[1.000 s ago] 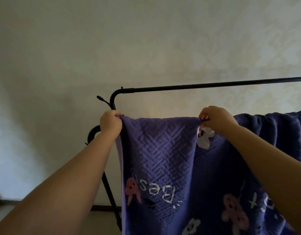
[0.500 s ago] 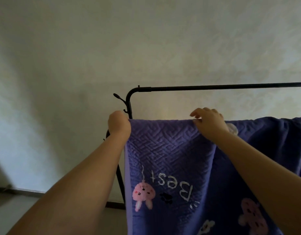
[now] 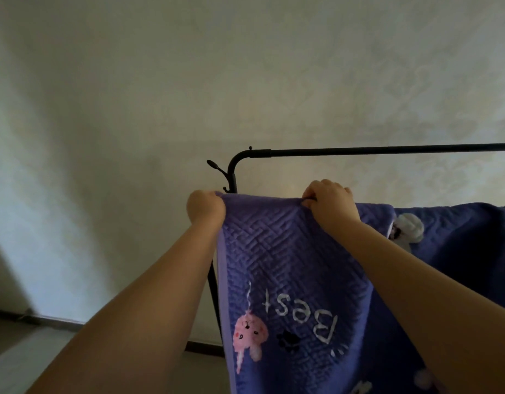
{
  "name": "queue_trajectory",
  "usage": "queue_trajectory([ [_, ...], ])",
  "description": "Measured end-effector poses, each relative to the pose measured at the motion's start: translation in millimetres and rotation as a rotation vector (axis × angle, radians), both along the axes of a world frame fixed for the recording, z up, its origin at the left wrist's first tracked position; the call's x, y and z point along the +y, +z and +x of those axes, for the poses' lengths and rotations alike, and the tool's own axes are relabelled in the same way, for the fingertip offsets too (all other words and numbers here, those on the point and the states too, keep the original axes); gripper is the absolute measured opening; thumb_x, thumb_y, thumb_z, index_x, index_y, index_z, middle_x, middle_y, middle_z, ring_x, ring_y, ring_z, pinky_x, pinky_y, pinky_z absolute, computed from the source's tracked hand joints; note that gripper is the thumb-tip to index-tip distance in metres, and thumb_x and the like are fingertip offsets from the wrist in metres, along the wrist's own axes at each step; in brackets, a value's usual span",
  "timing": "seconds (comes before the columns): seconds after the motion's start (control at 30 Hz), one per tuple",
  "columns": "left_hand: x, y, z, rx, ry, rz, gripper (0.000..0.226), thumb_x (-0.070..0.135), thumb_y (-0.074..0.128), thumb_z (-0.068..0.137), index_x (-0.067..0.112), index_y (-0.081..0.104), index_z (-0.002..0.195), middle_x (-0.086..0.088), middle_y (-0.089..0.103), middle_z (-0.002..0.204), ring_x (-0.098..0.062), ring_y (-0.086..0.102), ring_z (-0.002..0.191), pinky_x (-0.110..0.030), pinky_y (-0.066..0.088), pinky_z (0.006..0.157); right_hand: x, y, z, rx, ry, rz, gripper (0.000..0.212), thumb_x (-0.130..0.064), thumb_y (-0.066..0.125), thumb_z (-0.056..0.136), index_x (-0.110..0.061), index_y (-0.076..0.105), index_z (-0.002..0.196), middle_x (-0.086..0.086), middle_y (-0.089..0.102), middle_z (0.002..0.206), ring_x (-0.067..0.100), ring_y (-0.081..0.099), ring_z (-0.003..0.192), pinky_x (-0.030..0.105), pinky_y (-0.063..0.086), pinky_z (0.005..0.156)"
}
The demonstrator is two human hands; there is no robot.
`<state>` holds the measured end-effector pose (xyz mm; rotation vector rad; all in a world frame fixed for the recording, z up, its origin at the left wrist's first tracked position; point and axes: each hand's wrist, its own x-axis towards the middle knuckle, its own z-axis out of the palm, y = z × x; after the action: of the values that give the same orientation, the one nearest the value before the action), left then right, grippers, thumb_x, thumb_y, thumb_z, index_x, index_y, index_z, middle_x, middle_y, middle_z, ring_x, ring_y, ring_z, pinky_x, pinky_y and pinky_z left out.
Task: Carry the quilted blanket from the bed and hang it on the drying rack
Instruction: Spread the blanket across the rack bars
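A purple quilted blanket (image 3: 285, 257) with pink animal figures and upside-down white lettering hangs over a lower bar of the black drying rack (image 3: 359, 151). My left hand (image 3: 205, 207) is shut on the blanket's top left corner, beside the rack's upright post. My right hand (image 3: 329, 200) grips the blanket's top fold a little to the right, with its fingers curled over the edge. The bar under the blanket is hidden by the fabric. More of the blanket drapes off to the right (image 3: 459, 231).
The rack's upper bar runs right from a curved corner with a small hook (image 3: 215, 166) on the post. A pale wall (image 3: 188, 81) stands close behind. Floor and dark baseboard (image 3: 46, 319) show at lower left.
The view has shifted, so the rack and blanket sit further right and lower in frame. My right hand's fingers, spread half a second ago, have closed on the blanket's top fold.
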<state>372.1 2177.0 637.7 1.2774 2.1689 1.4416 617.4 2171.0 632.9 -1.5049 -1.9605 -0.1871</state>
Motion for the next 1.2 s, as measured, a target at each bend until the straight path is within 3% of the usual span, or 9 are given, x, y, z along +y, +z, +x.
queue_trajectory([
  [0.1,8.5,3.8,-25.1,-0.376,0.112,-0.071,0.046,0.024,0.065,0.086,-0.007,0.059,0.119,-0.022,0.063,0.122,-0.034,0.061,0.112,-0.037,0.047,0.093,-3.1,3.1,-14.0,0.002,0.153,-0.055,0.010,-0.029,0.059,0.090,-0.025,0.066,0.095,-0.004,0.059,0.097,0.020,0.057,0.095,0.033,0.042,0.087],
  [0.17,6.6,-4.0,-38.8,-0.226,0.102,-0.144,0.043,0.022,0.067,0.085,-0.008,0.061,0.116,-0.024,0.064,0.120,-0.035,0.061,0.112,-0.037,0.048,0.092,-7.3,-3.2,-22.0,-0.004,0.293,-0.181,0.009,-0.033,0.066,0.086,-0.028,0.066,0.092,-0.008,0.058,0.093,0.018,0.058,0.094,0.032,0.045,0.086],
  [0.27,-0.7,-24.0,-43.3,0.087,-0.030,-0.120,0.023,0.011,0.058,0.089,-0.005,0.067,0.102,-0.024,0.067,0.110,-0.036,0.063,0.105,-0.033,0.046,0.081,-9.4,-15.4,-21.5,0.035,0.265,-0.114,0.021,-0.043,0.071,0.079,-0.033,0.066,0.097,-0.009,0.061,0.097,0.017,0.054,0.097,0.035,0.040,0.091],
  [0.47,-9.8,-31.5,-21.8,0.453,0.107,-0.134,0.028,0.010,0.041,0.095,0.008,0.056,0.118,-0.020,0.055,0.122,-0.037,0.053,0.110,-0.041,0.038,0.091,-13.0,-19.9,-10.5,0.103,0.286,-0.089,0.029,-0.031,0.072,0.082,-0.030,0.064,0.109,-0.003,0.053,0.108,0.019,0.049,0.107,0.038,0.042,0.098],
  [0.53,-11.9,-26.7,-8.3,0.602,0.156,-0.071,0.031,0.008,0.044,0.092,0.017,0.061,0.117,-0.016,0.053,0.122,-0.036,0.048,0.111,-0.043,0.035,0.092,-14.0,-18.5,-2.7,0.117,0.260,-0.055,0.025,-0.031,0.066,0.087,-0.029,0.064,0.111,-0.002,0.054,0.109,0.020,0.049,0.108,0.038,0.042,0.098],
  [0.63,-8.9,-19.8,27.3,0.723,-0.036,0.118,0.030,0.009,0.045,0.092,0.020,0.065,0.113,-0.011,0.058,0.116,-0.032,0.048,0.107,-0.040,0.035,0.086,-14.1,-17.5,18.2,0.118,0.049,0.063,0.022,-0.031,0.051,0.096,-0.028,0.064,0.113,0.000,0.058,0.114,0.023,0.049,0.108,0.038,0.038,0.094],
  [0.87,-7.2,-22.2,121.5,0.842,-0.587,0.233,0.030,0.038,0.050,0.095,0.026,0.068,0.115,-0.003,0.069,0.110,-0.025,0.058,0.103,-0.041,0.042,0.092,-15.6,-26.5,88.8,0.123,-0.205,-0.023,0.035,-0.007,0.039,0.096,-0.021,0.063,0.118,0.007,0.058,0.117,0.027,0.047,0.109,0.039,0.041,0.096],
  [1.0,-6.6,-27.6,149.5,0.800,-0.647,0.214,0.027,0.035,0.050,0.095,0.027,0.067,0.116,-0.004,0.068,0.109,-0.025,0.061,0.100,-0.041,0.046,0.090,-24.9,-25.2,117.4,0.104,-0.156,-0.057,0.024,-0.026,0.050,0.096,-0.020,0.065,0.114,0.003,0.059,0.113,0.024,0.050,0.108,0.037,0.044,0.092],
  [1.2,-4.7,-27.5,155.7,0.652,-0.600,0.224,0.014,0.026,0.057,0.092,0.017,0.068,0.093,-0.001,0.071,0.096,-0.023,0.063,0.089,-0.042,0.049,0.082,-25.2,-15.9,139.4,0.084,-0.195,-0.039,0.008,-0.021,0.063,0.086,-0.020,0.068,0.092,0.001,0.061,0.095,0.022,0.058,0.091,0.031,0.045,0.077],
])
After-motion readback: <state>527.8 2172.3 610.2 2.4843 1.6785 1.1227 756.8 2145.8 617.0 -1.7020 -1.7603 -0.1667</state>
